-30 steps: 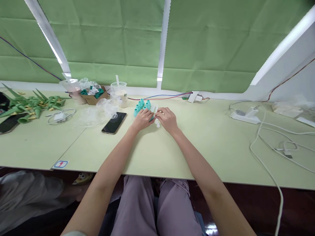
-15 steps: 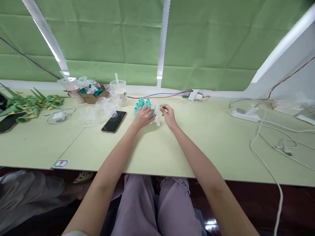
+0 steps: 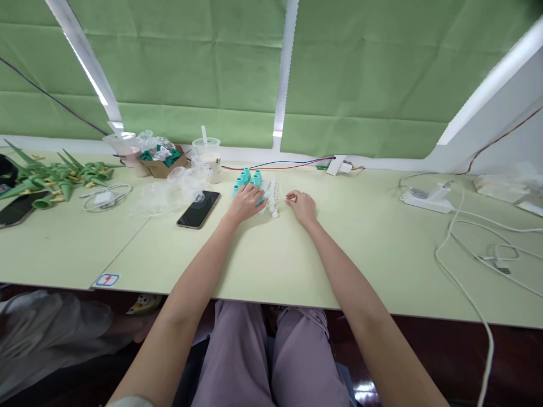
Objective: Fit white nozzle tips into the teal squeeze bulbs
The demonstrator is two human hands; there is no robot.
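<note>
Several teal tube-shaped pieces (image 3: 246, 176) with open round tops stand in a cluster at the middle of the table. My left hand (image 3: 246, 202) lies over the near side of this cluster, its fingers curled down on a teal piece that they partly hide. Just right of it, small white plastic pieces (image 3: 272, 202) are lined up in rows, with rounded ends towards me. My right hand (image 3: 302, 207) is beside these rows on the right, thumb and fingertips pinched together. Whatever lies between those fingertips is too small to make out.
A phone (image 3: 198, 210), crumpled clear plastic bags (image 3: 163, 195), a lidded drink cup (image 3: 208, 164) and a cardboard box (image 3: 164, 168) are to the left. Green spiky pieces (image 3: 55, 180) lie farther left. A power strip (image 3: 427, 200) with white cables (image 3: 458, 282) is on the right.
My right hand has moved right and slightly towards me, away from the white pieces, whose rows now show more fully. My left hand stays on the teal cluster.
</note>
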